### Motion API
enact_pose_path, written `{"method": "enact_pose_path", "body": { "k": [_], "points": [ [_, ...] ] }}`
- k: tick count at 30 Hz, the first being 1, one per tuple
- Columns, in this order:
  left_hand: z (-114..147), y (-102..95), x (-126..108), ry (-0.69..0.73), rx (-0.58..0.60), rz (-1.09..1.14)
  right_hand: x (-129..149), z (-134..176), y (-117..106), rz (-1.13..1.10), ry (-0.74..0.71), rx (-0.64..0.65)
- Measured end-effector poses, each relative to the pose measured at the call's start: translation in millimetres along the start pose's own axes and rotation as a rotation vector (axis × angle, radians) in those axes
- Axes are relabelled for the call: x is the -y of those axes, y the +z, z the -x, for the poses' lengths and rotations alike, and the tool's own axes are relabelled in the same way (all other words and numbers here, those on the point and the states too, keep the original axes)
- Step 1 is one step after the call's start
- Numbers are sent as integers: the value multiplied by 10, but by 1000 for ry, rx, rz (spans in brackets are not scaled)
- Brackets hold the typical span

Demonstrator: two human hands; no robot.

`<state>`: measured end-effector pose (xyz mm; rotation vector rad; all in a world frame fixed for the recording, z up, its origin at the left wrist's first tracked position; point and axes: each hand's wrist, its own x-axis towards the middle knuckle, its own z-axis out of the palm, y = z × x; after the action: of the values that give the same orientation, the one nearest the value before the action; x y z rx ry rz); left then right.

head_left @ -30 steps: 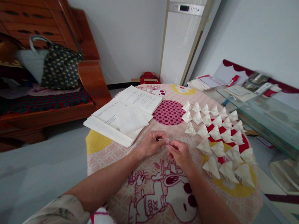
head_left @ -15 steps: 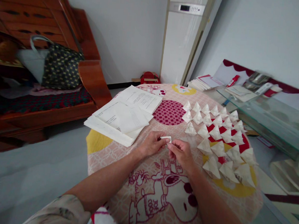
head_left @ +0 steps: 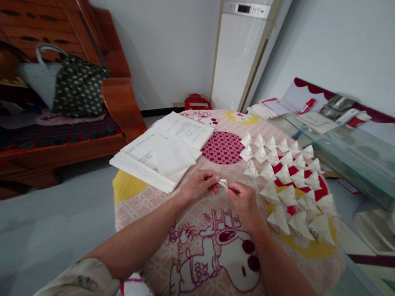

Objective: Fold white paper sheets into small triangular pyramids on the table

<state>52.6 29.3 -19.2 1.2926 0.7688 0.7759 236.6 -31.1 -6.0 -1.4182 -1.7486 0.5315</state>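
Note:
Between my two hands, above the middle of the round table, is a small folded piece of white paper [head_left: 223, 183]. My left hand [head_left: 200, 184] pinches its left end between thumb and fingers. My right hand [head_left: 243, 200] grips the other end, its fingers curled and partly hidden. To the right stand several rows of folded white paper boats [head_left: 284, 175]. Left of my hands lies a stack of printed paper sheets [head_left: 151, 177], with a loose sheet [head_left: 174, 157] on top.
A patterned tablecloth [head_left: 166, 209] covers the table. At the right is a glass-topped cabinet [head_left: 362, 155] with papers and small items on it. A wooden bench [head_left: 119, 102] with bags stands at the left; a tall white air conditioner [head_left: 236, 56] is behind.
My fingers have shifted on the folded paper, which now shows narrower and more tilted. The right hand has turned slightly. The paper boats and the stack stay in place.

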Motion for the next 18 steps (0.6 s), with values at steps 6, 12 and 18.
{"method": "enact_pose_path", "body": {
  "k": [6,12,18],
  "points": [
    [20,5,-19,35,4,-370,-59,-12,-6,-3,180,48],
    [48,12,-47,164,-177,-725,-115,-18,-46,122,181,82],
    [76,47,-85,185,-129,-758,-125,2,-33,63,67,15]
  ]
}}
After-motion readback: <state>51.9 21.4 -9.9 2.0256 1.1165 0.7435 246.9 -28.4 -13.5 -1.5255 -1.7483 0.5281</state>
